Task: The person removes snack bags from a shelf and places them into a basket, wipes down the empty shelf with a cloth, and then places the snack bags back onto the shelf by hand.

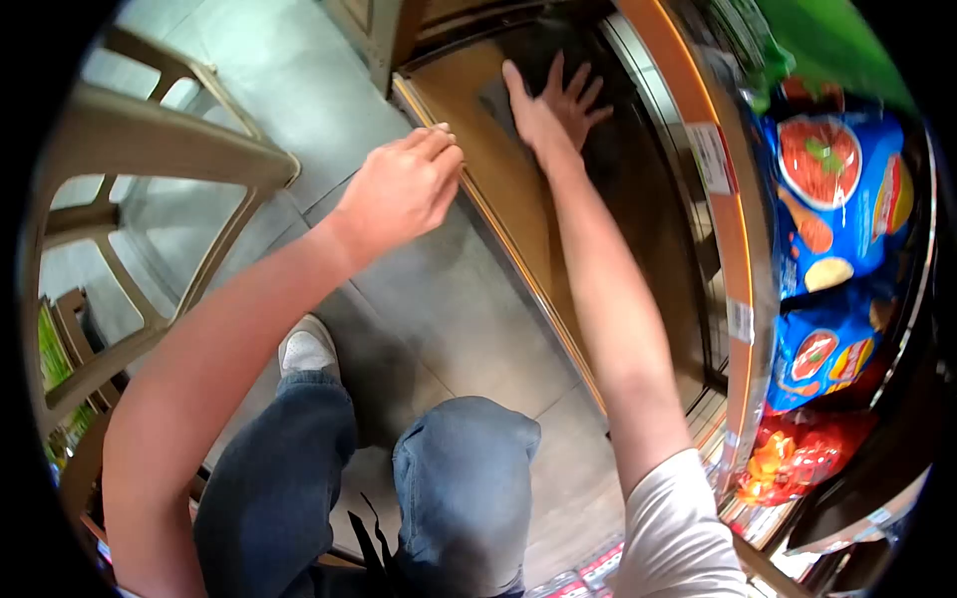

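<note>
The left hand, fingers curled, is at the edge of a long, flat brown shelf board; whether it grips is unclear. Apart from it, the right hand splays open over the board.

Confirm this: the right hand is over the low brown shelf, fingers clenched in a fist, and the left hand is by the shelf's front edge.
Not quite: the head view shows the right hand with its fingers spread, not clenched. It is over the low brown shelf, and the left hand is by the shelf's front edge.
</note>
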Tool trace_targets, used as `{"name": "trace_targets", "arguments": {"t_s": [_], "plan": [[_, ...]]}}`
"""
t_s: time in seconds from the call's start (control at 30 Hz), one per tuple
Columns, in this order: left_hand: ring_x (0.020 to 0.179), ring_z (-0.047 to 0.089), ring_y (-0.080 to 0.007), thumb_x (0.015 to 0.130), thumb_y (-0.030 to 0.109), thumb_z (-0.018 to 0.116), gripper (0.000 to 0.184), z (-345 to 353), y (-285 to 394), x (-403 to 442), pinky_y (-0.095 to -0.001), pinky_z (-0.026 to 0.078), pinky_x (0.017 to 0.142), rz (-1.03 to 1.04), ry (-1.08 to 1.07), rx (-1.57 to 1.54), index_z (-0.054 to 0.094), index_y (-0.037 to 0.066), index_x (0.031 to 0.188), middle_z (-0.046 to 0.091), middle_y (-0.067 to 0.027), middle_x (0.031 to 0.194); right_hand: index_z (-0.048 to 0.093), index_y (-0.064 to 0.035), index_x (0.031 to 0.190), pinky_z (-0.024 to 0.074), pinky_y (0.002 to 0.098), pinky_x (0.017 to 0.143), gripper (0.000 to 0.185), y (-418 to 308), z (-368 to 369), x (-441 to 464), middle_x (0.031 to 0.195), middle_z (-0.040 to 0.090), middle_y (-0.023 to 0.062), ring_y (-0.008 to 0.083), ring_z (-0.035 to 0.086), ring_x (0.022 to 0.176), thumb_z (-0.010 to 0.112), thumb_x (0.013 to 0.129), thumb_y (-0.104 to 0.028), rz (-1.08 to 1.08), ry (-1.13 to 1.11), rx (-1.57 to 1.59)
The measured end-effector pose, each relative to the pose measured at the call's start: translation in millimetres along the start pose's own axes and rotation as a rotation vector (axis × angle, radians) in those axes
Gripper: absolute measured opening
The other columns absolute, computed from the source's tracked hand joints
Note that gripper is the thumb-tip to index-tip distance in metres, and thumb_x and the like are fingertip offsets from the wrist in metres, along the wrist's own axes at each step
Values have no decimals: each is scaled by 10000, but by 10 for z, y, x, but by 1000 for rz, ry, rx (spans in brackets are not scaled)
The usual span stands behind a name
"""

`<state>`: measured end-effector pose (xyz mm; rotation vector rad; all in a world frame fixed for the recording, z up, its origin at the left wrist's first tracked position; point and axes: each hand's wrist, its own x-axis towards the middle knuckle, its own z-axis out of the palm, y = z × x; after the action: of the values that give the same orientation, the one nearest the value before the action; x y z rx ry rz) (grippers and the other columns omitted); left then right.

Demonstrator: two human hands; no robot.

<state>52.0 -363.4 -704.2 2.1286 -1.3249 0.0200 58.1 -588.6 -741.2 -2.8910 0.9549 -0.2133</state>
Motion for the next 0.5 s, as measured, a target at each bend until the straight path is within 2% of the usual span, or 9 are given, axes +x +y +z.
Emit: {"name": "trace_targets", "arguments": {"t_s": [0.13,0.17,0.2,0.27,0.3,0.37,0.4,0.47,0.5], "plan": [[1011,627,-290,833,58,616,109,-20,7,45,-377,533,821,51,57,101,620,-2,924,647,-144,993,273,-127,1500,43,557,1151,843,343,-108,103,1568,184,157,360,124,1449,230,900,-717,87,-19,224],[1001,628,-294,833,56,614,111,-21,37,49,-378,533,815,51,75,115,616,-1,928,645,-146,997,291,-117,1493,34,557,1149,802,434,-202,-29,1564,189,163,370,141,1442,205,926,-678,173,-71,332],[1001,628,-294,833,56,614,111,-27,66,44,-378,533,815,65,81,108,616,-1,928,645,-146,997,302,-112,1488,28,562,1145,751,635,-227,-153,1548,230,175,387,174,1427,180,955,-627,114,-20,353],[976,626,-310,839,56,602,115,-18,95,42,-383,534,808,-3,67,129,605,3,941,639,-151,1014,315,-96,1475,48,574,1137,694,949,-460,-554,1521,273,210,420,207,1405,207,975,-565,194,-90,376],[976,626,-310,839,56,602,115,-10,124,62,-383,534,808,6,97,105,605,3,941,639,-151,1014,304,-93,1478,52,579,1136,692,1114,-563,-763,1523,263,218,424,193,1408,226,973,-559,233,-99,351],[954,624,-328,847,50,578,112,-39,168,74,-387,535,806,-67,-44,139,595,6,949,637,-157,1034,282,-88,1483,60,590,1132,691,1480,-669,-1270,1526,243,232,431,165,1415,265,969,-549,392,-111,241],[954,624,-328,847,50,578,112,-49,179,83,-387,535,806,-59,-23,127,595,6,949,637,-157,1034,271,-85,1486,64,595,1130,693,1651,-718,-1540,1528,234,239,434,152,1418,284,967,-544,463,-118,187],[988,617,-331,861,91,562,156,-114,201,134,-403,531,813,-69,-267,263,602,-4,979,630,-174,1061,220,-99,1504,60,610,1124,697,2028,-695,-2112,1548,172,236,424,102,1434,281,968,-541,527,-120,55],[988,617,-331,861,91,562,156,-232,272,230,-403,531,813,-64,-258,275,602,-4,979,630,-174,1061,189,-109,1515,58,615,1122,700,2218,-619,-2329,1559,135,234,420,77,1440,278,969,-539,570,-104,-37]]}}
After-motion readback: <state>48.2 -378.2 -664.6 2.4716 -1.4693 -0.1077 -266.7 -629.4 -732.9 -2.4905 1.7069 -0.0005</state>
